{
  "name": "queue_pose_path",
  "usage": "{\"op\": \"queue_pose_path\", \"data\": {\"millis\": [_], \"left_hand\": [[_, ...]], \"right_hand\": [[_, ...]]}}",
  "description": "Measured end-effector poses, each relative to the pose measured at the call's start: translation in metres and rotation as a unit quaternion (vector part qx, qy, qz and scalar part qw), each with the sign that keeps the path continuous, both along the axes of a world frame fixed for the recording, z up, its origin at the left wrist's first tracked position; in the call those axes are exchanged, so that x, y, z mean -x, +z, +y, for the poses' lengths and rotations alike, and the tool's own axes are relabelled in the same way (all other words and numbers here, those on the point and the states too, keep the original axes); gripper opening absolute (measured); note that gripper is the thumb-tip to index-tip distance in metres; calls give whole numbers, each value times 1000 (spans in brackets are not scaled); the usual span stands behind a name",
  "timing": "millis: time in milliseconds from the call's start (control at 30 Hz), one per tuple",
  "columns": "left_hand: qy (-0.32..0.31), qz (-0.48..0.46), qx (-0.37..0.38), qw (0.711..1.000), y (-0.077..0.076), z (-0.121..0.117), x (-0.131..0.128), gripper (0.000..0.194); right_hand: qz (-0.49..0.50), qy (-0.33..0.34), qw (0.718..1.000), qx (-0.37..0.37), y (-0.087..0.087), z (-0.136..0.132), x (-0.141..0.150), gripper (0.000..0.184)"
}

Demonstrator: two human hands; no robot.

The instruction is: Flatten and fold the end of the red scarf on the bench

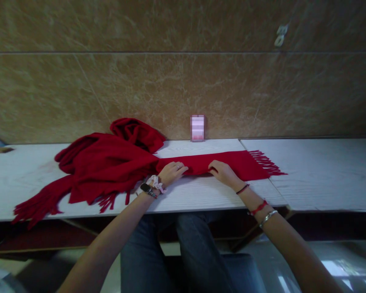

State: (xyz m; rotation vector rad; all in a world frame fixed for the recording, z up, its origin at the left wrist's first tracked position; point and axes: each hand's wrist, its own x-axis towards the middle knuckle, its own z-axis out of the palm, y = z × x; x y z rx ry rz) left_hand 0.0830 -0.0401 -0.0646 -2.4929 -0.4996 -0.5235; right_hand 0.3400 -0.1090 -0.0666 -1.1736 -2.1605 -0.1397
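Observation:
A red fringed scarf (244, 162) lies on the white table, its right part laid out as a long flat strip with the fringe pointing right. The rest of the red cloth is a loose heap at the left, with more fringe hanging toward the front edge. My left hand (172, 173) grips the near edge of the strip close to the heap, fingers bent over the cloth. A short way to the right, my right hand (222, 171) pinches the same edge between thumb and fingers. The cloth between both hands is slightly raised and creased.
A phone (197, 128) leans upright against the brown marbled wall (171, 89) behind the table. The white table (323, 175) has a seam right of centre. Its front edge runs just above my legs. A brown strip-like object (0, 150) lies at the far left.

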Motion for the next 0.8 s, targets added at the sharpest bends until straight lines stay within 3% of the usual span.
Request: {"op": "queue_pose_path", "data": {"millis": [200,367,667,800], "left_hand": [[-37,-35,-19,999,-2,3,5,26],[-43,-33,-7,998,-2,1,4,27],[-12,72,82,994,0,-8,-2,16],[-35,64,75,995,-2,-8,-1,18]], "right_hand": [[10,-10,1000,-13,-1,1,-4,16],[-7,22,1000,6,-1,0,-4,18],[-6,111,976,186,13,-14,-8,13],[53,126,961,241,29,-2,-9,32]]}}
